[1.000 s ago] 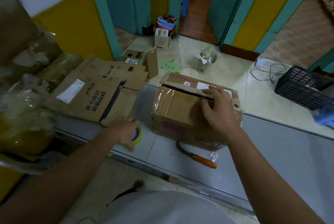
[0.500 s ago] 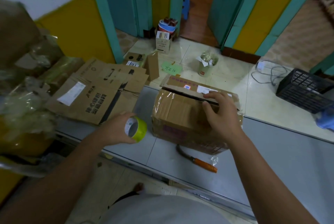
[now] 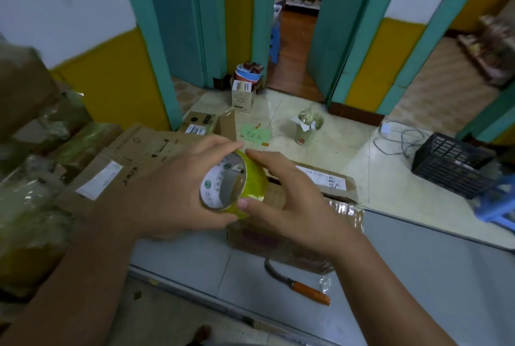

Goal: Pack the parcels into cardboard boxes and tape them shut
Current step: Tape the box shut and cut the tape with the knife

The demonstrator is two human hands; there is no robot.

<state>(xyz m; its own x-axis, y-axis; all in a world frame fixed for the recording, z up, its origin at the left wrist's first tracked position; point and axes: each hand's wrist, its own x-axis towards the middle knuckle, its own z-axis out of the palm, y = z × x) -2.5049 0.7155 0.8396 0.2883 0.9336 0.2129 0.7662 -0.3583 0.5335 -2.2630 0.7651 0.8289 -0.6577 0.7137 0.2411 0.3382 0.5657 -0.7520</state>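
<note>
While both hands meet above the grey table (image 3: 432, 276), we record the following.

1. Tape roll (image 3: 252, 178), yellow-green with a white printed core. Held in the air, tilted, its open core towards us, just above the near left part of the box.
2. Left hand (image 3: 172, 192). Wrapped round the roll from the left, fingers over its top, gripping it.
3. Right hand (image 3: 292, 203). Thumb under the roll's outer band and fingers (image 3: 260, 157) curved over the top, so it clasps the roll from the right.
4. Cardboard box (image 3: 347, 220). Stands on the table below the hands; a white label (image 3: 320, 177) on the far top flap, glossy tape on the side. We cannot tell how far the flaps are closed, as the hands cover them.
5. Knife (image 3: 303, 288), orange handle, curved blade. Lies on the table just in front of the box.
6. Flattened cartons (image 3: 133, 156), at the table's left end.
7. Wrapped parcels (image 3: 33, 178), blurred, stacked at far left.
8. Black crate (image 3: 451, 164), on the floor beyond the table, right.
9. Green note (image 3: 255, 132), on the floor tiles.
</note>
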